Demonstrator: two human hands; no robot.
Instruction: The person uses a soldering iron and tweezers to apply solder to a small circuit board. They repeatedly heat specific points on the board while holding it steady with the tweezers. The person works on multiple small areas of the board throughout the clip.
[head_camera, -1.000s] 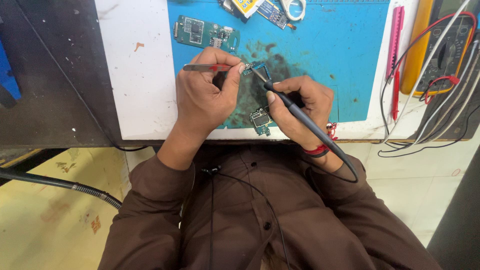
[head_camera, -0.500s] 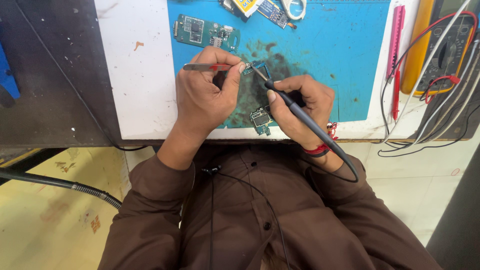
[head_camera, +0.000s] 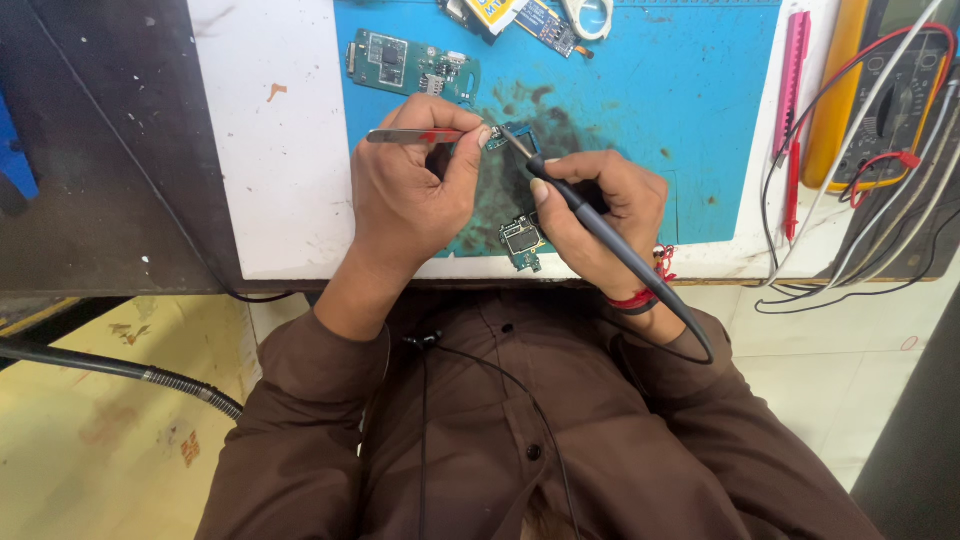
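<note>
Tweezers (head_camera: 420, 135) (left hand (head_camera: 410, 200)) — soldering iron (head_camera: 600, 225) opposite

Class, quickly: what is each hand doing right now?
Left hand: closed on tweezers.
Right hand: closed on soldering iron.

Bright even light, sharp, soft shadows

Almost no change across the three frames. Left hand (head_camera: 408, 200) keeps its grip on the tweezers (head_camera: 415, 135); right hand (head_camera: 600, 205) keeps the soldering iron (head_camera: 590, 220) tip at the small board (head_camera: 505, 133). Tweezers have tilted slightly closer to level, left hand drifted a touch left. Nothing on the mat (head_camera: 680, 110) moved.
</note>
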